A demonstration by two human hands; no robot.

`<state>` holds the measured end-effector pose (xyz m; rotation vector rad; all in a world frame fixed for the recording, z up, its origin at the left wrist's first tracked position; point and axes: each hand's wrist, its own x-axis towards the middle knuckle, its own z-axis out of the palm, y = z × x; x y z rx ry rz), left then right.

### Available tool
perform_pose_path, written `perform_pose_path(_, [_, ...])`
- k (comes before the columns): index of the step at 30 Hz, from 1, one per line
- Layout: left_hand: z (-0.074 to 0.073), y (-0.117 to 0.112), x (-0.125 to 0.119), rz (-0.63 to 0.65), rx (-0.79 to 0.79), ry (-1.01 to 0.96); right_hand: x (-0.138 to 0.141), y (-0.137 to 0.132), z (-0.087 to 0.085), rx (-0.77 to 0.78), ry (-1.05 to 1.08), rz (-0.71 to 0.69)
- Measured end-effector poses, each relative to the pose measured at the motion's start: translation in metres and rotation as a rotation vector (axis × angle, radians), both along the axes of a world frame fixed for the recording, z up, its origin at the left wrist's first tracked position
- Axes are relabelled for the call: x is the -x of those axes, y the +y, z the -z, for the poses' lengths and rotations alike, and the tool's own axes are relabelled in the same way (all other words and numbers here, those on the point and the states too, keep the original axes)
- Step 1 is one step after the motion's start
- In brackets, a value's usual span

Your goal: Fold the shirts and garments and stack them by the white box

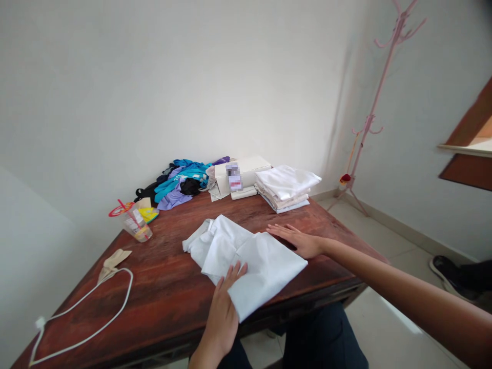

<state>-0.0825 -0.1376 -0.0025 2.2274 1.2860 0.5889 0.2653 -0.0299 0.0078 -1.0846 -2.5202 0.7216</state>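
Showing below the near edge of a reddish-brown wooden table [161, 292] are dark trousers [323, 338] on the wearer's legs. The left hand [226, 302] comes in over that edge, palm down, its fingers extended and resting on a partly folded white cloth [265, 266], a loose, flat touch rather than a grasp. The cloth lies on the table in front of the wearer, one corner reaching the near edge, its far left part rumpled. A white cable [128, 292] makes a loop at the left, with a beige strip [111, 264] at its far end. Past the cloth's right side, the right hand [303, 243] stretches out palm down, fingers straight and held close together along the cloth's border; whether it presses on the fabric I cannot tell. Farther off at the left stands a clear plastic cup [138, 228] with a red straw [125, 207], just beside a yellow item [149, 213]. Toward the back right sits a stack of folded fabric [286, 184], white on top and pale blue at the bottom. Beside it is a white cardboard box [251, 166], and next to that a heap of clothes [180, 182] in turquoise, lilac and black. On the floor at the right is a dark shoe [449, 274], and a pink coat stand [378, 95] rises near the room's corner, before pale walls [192, 77].
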Motion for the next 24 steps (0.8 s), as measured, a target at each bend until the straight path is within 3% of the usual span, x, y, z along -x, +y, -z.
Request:
perform_pose_path(3, [-0.002,-0.001,0.007,0.012,0.053,-0.070,0.017,-0.001,0.000,-0.023,0.034,0.014])
perform_pose_path(6, [-0.002,-0.004,0.017,0.089,-0.012,-0.018,0.038,0.002,0.004,-0.066,0.106,0.045])
perform_pose_path(11, [0.006,-0.007,0.039,0.117,-0.352,0.277,0.061,-0.014,0.008,-0.129,0.109,-0.184])
perform_pose_path(16, [0.012,-0.015,0.054,0.083,-0.628,0.468,0.060,-0.050,-0.001,-0.267,-0.025,-0.238])
perform_pose_path(19, [0.010,-0.020,0.062,0.131,-0.649,0.422,0.059,-0.069,-0.010,-0.263,-0.017,-0.261])
perform_pose_path(22, [0.011,-0.023,0.071,0.166,-0.567,0.241,0.060,-0.083,-0.018,-0.148,0.069,-0.267])
perform_pose_path(24, [0.011,-0.021,0.072,0.074,-0.456,0.037,0.066,-0.084,-0.021,-0.008,0.187,-0.218])
